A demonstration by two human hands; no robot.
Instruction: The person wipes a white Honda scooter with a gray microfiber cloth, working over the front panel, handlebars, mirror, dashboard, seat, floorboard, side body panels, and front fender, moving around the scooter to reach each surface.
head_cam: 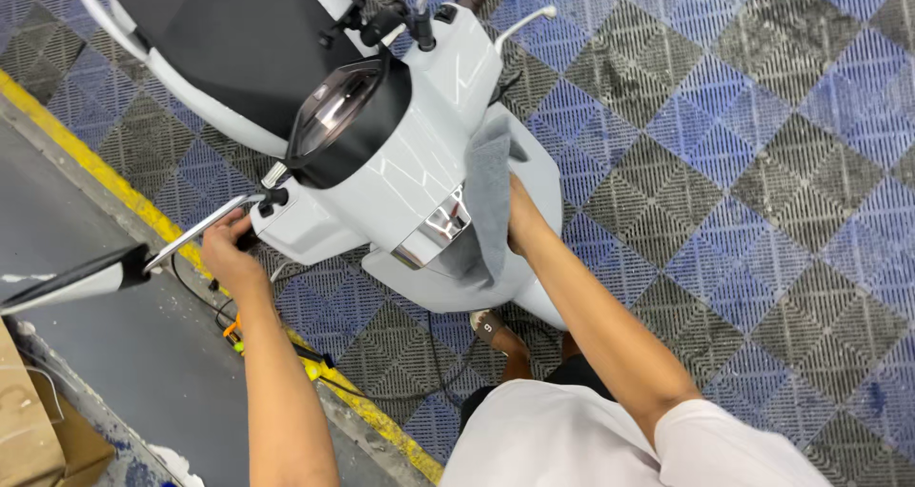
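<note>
Left hand (227,249) is wrapping its fingers around the dark handlebar grip (250,232) at the near end of the bar, closed on it, with the thin silver brake lever (195,232) running out just beside the knuckles. Right hand (522,222) is pressing a grey microfibre cloth (486,201) flat against the front panel of the glossy white plastic scooter (400,177), fingers mostly hidden behind the cloth, so it's clamping the cloth against the bodywork rather than pinching it; the cloth is hanging down in a fold over the panel's side. Between the two hands a chrome rectangular trim piece (434,232) is sitting on the scooter's front. Above that, the round black-rimmed instrument housing (345,120) is tilting up toward the camera. A dark mirror on a stalk (71,279) is sticking out left of the left hand. The black seat (224,30) is filling the top left. The scooter is standing on a grey-and-blue diamond-pattern grid tile floor (743,163), and a yellow painted stripe (86,158) is edging the tiles beside a bare grey concrete strip (105,354). Black cables with an orange connector (232,333) are lying near the stripe, under the left forearm. The person's white t-shirt (572,439) is showing at bottom.
</note>
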